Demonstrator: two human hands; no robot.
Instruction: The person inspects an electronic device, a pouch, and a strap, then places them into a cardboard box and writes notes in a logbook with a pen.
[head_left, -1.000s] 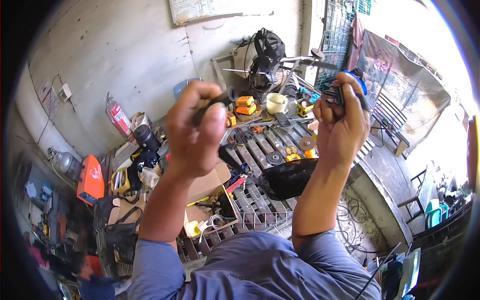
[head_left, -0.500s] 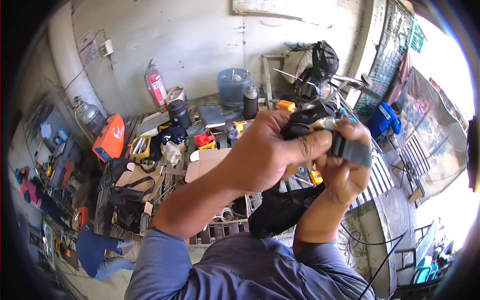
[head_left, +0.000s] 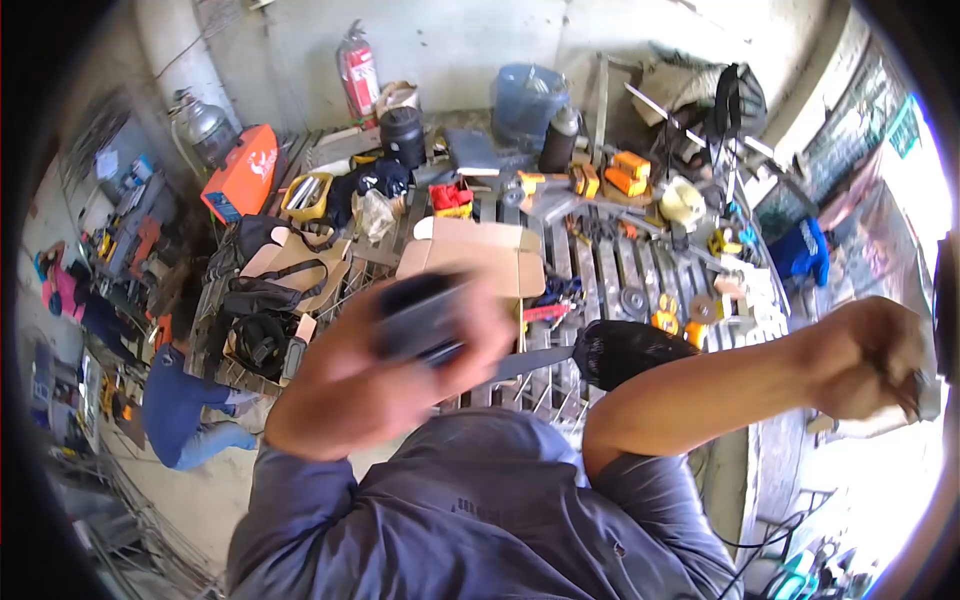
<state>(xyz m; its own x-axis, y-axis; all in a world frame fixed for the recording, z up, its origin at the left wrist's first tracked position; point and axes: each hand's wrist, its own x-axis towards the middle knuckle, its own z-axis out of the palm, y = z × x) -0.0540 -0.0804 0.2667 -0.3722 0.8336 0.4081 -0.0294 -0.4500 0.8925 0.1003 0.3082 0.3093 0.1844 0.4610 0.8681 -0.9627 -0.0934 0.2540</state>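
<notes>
Right hand farther out — blurred dark object in left hand

A fire extinguisher is standing by the wall; a bucket is sitting just beside a bottle.

**Brightest toward the right**

A pale, marked wall rises behind the far edge of the slatted worktop. A mesh screen stands beyond its far right corner. White daylight glares past the right edge, while pale floor shows off the near left corner.
</notes>
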